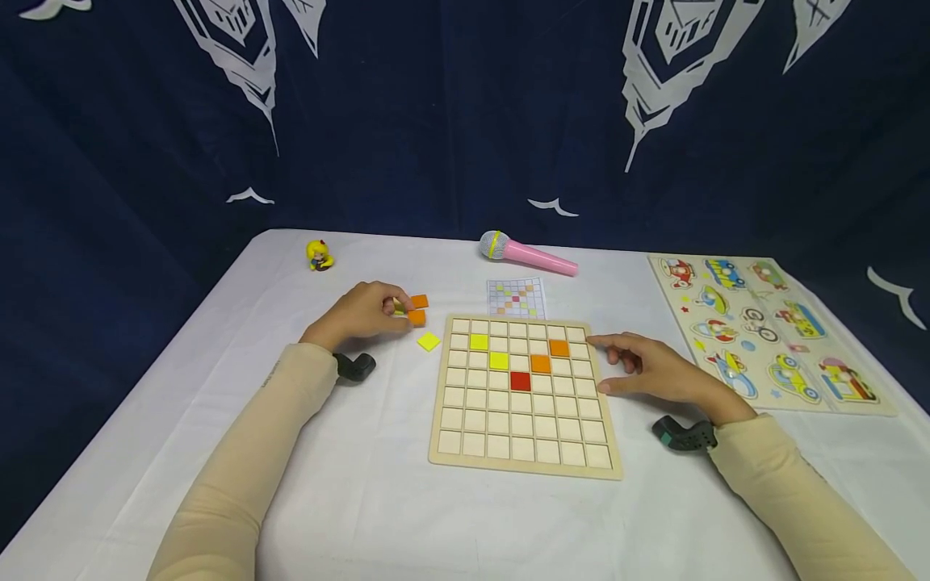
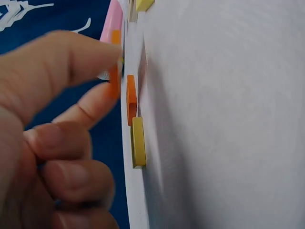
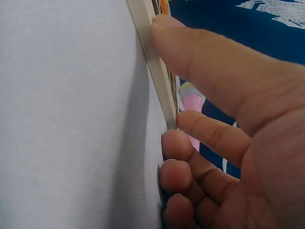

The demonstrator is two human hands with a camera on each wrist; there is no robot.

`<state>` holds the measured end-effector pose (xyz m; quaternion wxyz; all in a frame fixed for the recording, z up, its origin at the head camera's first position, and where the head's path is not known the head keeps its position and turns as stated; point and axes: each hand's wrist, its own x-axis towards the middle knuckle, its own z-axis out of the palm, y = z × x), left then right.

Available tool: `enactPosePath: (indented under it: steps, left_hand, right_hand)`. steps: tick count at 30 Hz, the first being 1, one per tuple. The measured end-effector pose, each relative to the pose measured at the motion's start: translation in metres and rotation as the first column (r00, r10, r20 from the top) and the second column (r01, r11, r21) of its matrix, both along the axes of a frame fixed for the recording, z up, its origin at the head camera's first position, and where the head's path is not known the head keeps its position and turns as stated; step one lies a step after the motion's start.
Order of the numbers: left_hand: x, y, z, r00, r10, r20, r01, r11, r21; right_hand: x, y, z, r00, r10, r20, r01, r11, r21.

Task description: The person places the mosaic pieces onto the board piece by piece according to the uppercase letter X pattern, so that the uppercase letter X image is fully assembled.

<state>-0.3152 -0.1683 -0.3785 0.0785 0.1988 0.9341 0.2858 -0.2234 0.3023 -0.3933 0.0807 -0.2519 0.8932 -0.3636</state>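
Doll figure: a small yellow-haired doll figure (image 1: 318,255) stands at the far left of the white surface (image 1: 363,500), well apart from everything else.
Left hand: the left hand (image 1: 361,313) lies left of the board, its thumb and forefinger pinching an orange tile (image 2: 114,64); the other fingers are curled in.
Loose tiles: two more orange tiles (image 1: 417,310) sit just beside those fingertips, and a yellow tile (image 1: 429,341) lies alone on the surface between the hand and the board.
Grid board: a wooden grid board (image 1: 525,466) lies in the middle of the surface, with two yellow, two orange and one red tile set in its upper cells.
Pattern card: a small pattern card (image 1: 516,298) lies just behind the board's far edge.
Toy microphone: a pink toy microphone (image 1: 528,253) lies on its side behind the card.
Right hand: the right hand (image 1: 657,373) rests on the surface at the board's right edge, thumb against the rim and fingers loosely bent, gripping nothing.
Vehicle puzzle: a vehicle puzzle (image 1: 770,331) lies flat at the far right.
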Motion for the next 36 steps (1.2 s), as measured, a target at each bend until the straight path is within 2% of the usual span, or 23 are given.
enactPosePath:
  steps: [6,15,28,36]
  left_hand:
    - [0.003,0.005,0.002,0.999,-0.024,-0.028,0.025,0.998,0.051]
    - [0.020,0.026,0.009,0.995,-0.074,-0.070,0.079,0.995,0.066]
    - [0.044,0.056,0.016,0.979,-0.171,-0.113,0.174,0.984,0.020]
    - [0.058,0.074,0.011,0.967,-0.241,-0.083,0.241,0.971,-0.007]
  right_hand:
    - [0.000,0.000,0.000,1.000,0.002,-0.003,-0.002,1.000,0.001]
    - [0.001,0.000,0.000,1.000,0.000,-0.002,0.000,1.000,-0.007]
    - [0.002,0.000,0.001,1.000,-0.005,0.000,0.005,1.000,-0.003]
    - [0.001,0.000,0.001,1.000,0.005,-0.008,-0.005,1.000,-0.006]
